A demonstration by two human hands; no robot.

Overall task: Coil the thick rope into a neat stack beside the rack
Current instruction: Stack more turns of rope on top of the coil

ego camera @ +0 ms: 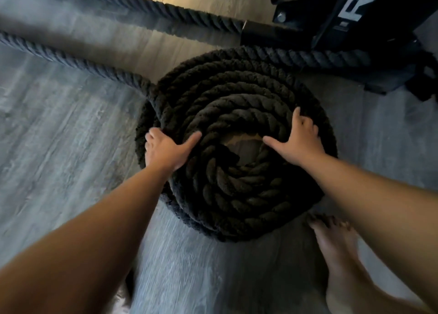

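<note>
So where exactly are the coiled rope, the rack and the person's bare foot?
coiled rope (234, 188): head view, on the near turns of the stack.
rack (355, 12): head view, on the black lettered frame.
bare foot (336, 245): head view, on its top.

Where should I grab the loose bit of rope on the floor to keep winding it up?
Probably grab the loose rope just before it joins the coil, coming down from above on the coil's left side. It lies flat on the floor there, with open space around it. The left hand already rests closest; the right hand can steady the stack.
</note>
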